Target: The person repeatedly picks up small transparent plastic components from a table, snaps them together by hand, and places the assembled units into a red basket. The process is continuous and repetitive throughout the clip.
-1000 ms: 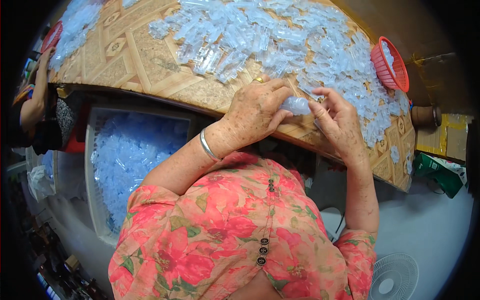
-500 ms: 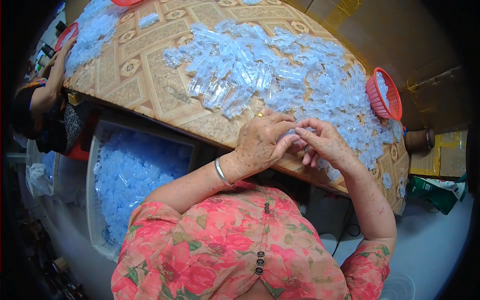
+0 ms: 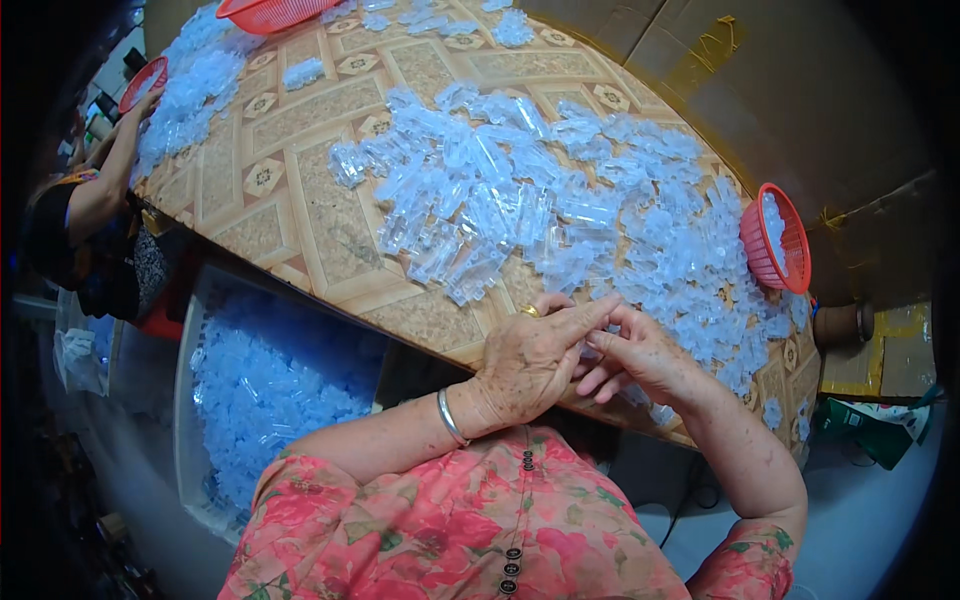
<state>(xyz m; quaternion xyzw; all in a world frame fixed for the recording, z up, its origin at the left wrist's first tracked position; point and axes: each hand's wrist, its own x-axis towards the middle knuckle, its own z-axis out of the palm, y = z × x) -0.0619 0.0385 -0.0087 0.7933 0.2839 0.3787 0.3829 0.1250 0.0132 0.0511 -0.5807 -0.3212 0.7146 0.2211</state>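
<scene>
My left hand [image 3: 530,365], with a ring and a silver bangle, meets my right hand [image 3: 645,358] at the near edge of the table. The fingers of both are bent together around something small. A pale glint shows between them, but the fingers hide most of it and I cannot make out what it is. Just beyond my hands, many clear plastic pieces [image 3: 590,210] lie spread across the patterned tabletop [image 3: 320,220]. Some look like short tubes or small cases.
A red basket [image 3: 776,245] with clear pieces stands at the right edge; another red basket [image 3: 270,14] is at the far left. A large bin [image 3: 285,385] of bluish clear pieces sits below the table, left. Another person's arm [image 3: 118,160] reaches a pile at left. Cardboard [image 3: 780,90] borders the right.
The view has shifted, so the table and my hands sit lower in the picture. My left hand has turned, its back now covering more of the small thing between my fingers.
</scene>
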